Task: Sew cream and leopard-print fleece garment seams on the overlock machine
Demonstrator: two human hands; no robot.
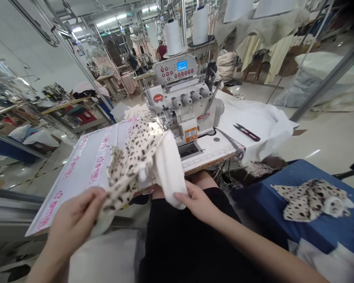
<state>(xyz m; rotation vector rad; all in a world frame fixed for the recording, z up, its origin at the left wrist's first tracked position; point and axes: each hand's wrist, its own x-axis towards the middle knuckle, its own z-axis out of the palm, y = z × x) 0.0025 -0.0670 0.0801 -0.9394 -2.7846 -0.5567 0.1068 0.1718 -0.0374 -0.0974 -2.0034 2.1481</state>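
Note:
A cream fabric piece with dark spots [141, 137] runs from the sewing head of the overlock machine [183, 98] down toward my lap. My left hand [76, 220] pinches its lower left end, fingers closed. A plain white fuzzy part [171, 169] of the fabric hangs at the table's front edge. My right hand [194, 200] grips the bottom of that white part between thumb and fingers. Under the lit needle area the cloth touches the machine; the needle itself is hidden.
Thread snips [247, 133] lie on white cloth right of the machine. More spotted fabric [315, 200] rests on a blue-covered surface [262, 192] at right. A board with pink print [91, 157] extends the table leftward. Thread cones [173, 37] stand behind; a person [161, 50] is far back.

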